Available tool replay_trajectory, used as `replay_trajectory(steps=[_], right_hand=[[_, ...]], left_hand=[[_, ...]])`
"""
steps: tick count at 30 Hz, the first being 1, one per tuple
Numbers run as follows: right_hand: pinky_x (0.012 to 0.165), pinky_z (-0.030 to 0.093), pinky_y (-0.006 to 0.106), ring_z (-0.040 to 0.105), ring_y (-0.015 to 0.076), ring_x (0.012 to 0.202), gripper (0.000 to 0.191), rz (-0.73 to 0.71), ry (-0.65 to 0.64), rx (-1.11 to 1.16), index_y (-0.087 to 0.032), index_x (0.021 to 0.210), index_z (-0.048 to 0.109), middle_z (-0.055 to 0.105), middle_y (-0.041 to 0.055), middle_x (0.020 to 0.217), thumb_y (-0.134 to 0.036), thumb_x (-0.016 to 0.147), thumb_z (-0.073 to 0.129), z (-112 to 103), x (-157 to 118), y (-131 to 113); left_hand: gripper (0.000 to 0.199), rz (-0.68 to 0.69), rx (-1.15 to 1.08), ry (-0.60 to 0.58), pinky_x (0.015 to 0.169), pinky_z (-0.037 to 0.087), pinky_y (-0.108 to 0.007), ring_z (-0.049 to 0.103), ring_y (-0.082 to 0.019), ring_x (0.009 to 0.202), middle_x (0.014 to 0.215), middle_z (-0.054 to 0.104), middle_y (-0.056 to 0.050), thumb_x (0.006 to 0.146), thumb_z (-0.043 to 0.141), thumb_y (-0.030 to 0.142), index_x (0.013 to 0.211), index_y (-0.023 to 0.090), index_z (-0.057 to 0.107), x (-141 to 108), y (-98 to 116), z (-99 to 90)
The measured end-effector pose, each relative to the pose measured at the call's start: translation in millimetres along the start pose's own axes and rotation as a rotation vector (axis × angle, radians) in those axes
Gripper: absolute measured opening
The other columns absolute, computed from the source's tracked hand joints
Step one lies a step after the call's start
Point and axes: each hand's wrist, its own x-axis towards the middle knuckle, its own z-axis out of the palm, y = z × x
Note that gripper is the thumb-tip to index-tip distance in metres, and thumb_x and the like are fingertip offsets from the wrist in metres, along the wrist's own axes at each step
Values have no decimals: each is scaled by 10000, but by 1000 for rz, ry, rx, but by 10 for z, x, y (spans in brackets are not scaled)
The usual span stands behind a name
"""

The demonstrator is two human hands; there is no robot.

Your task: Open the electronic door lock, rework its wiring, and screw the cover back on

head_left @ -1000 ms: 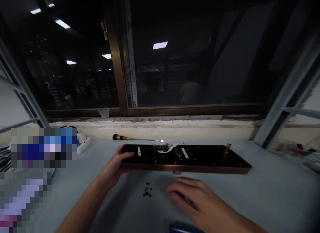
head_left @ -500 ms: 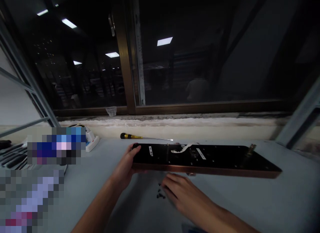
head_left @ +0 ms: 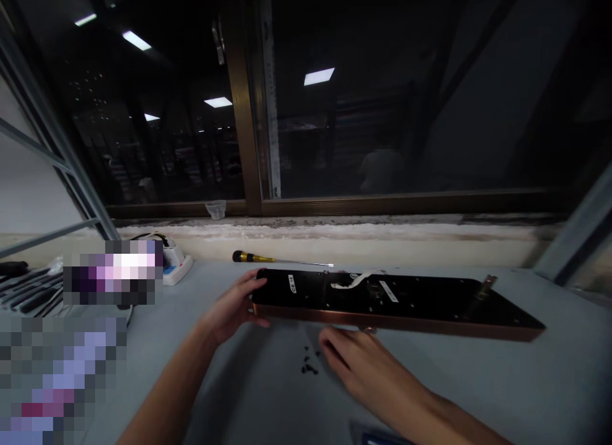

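A long black panel [head_left: 430, 298] with a copper-coloured side lies tilted on the grey table. White labels, a pale ribbon cable [head_left: 358, 280] and a brass-coloured post [head_left: 488, 287] show on its black face. My left hand [head_left: 234, 310] grips the panel's left end, fingers at the top edge and below the copper side. In front of the panel, my right hand [head_left: 351, 356] is closed with its fingertips curled under; what they hold, if anything, is hidden. Just left of those fingertips lie several small dark screws [head_left: 309, 368].
Behind the panel lies a screwdriver [head_left: 258, 258] with a black and yellow handle. A white power strip [head_left: 178, 270] and cables are at the left. A clear plastic cup [head_left: 216, 209] sits on the window sill. A dark blue object [head_left: 377, 438] shows at the bottom edge.
My right hand has shifted slightly right, away from the screws, and its fingers have curled in. My left hand's fingers have spread a little at the panel's end. The view has shifted slightly.
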Motion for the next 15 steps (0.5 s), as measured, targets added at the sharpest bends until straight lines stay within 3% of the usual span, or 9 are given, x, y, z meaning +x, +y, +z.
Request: replay_trajectory(steps=[3, 9, 12, 15], right_hand=[[492, 329, 222, 509, 104, 498, 196, 46, 10, 112, -160, 717, 565, 573, 9, 582, -74, 755, 393, -12, -1, -7], [566, 344, 221, 516, 102, 610, 191, 47, 24, 279, -173, 680, 569, 585, -3, 668, -65, 749, 427, -66, 21, -25], [548, 335, 205, 498, 89, 603, 168, 47, -7, 341, -173, 674, 579, 577, -8, 681, -73, 750, 466, -122, 27, -46], [531, 330, 196, 482, 85, 585, 124, 97, -54, 409, -174, 668, 595, 570, -18, 650, -91, 729, 527, -163, 31, -70]], left_hand=[[429, -21, 11, -59, 474, 515, -272, 547, -135, 647, 957, 531, -49, 745, 572, 224, 1163, 237, 476, -13, 30, -102], [564, -10, -19, -127, 550, 514, -295, 551, -133, 653, 870, 555, -30, 692, 555, 96, 1228, 228, 438, -21, 18, -239], [585, 5, -27, -136, 591, 509, -298, 545, -127, 653, 837, 553, -18, 659, 557, 70, 1216, 218, 454, -10, -1, -254], [602, 42, -1, -132, 591, 502, -288, 536, -115, 647, 947, 558, -39, 642, 546, 58, 1215, 223, 457, -6, 3, -223]])
